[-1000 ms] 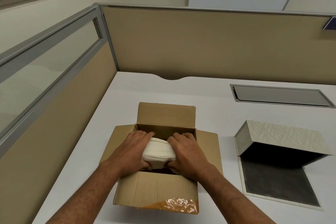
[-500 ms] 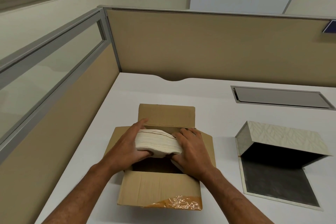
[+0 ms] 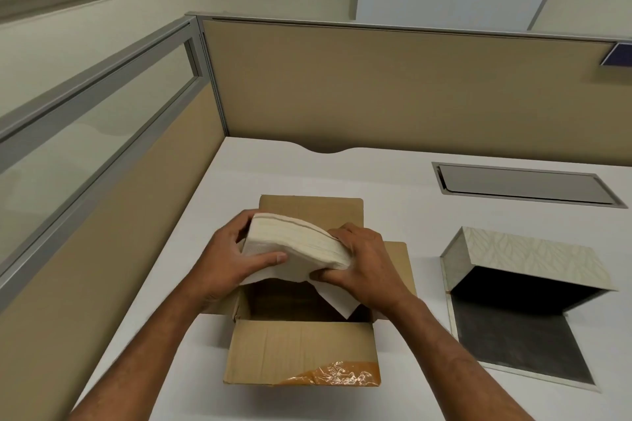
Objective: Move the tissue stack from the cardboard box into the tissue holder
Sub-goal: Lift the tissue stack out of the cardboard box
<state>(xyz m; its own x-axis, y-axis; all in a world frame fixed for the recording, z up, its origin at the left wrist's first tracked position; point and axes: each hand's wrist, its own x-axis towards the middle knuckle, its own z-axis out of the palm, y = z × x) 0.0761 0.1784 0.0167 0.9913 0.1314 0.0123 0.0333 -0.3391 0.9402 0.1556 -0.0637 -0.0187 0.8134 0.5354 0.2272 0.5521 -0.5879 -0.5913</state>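
Tissue stack, a thick cream-white wad of folded sheets, is held in the air above the open cardboard box on a white desk. The left hand clamps the stack's left end, thumb pressed across the near face and fingers wrapped behind; the right hand pinches the right end, fingers curled over the top edge and thumb underneath. The stack sags toward the right, its left end higher, and one loose sheet hangs from its underside down into the box's dark interior. The box stands with all its flaps folded outward, the far flap upright behind the stack, and a patch of crumpled brownish packing tape clings to the near flap. To the right, well apart from the box, the tissue holder lies open: a pale leaf-patterned cover tilted up over a dark lining, with its flat dark base panel spread toward the person. Further back on the desk sits a metal-framed cable hatch, closed flush with the surface. Beige cubicle partitions with grey trim enclose the desk on the far and left sides
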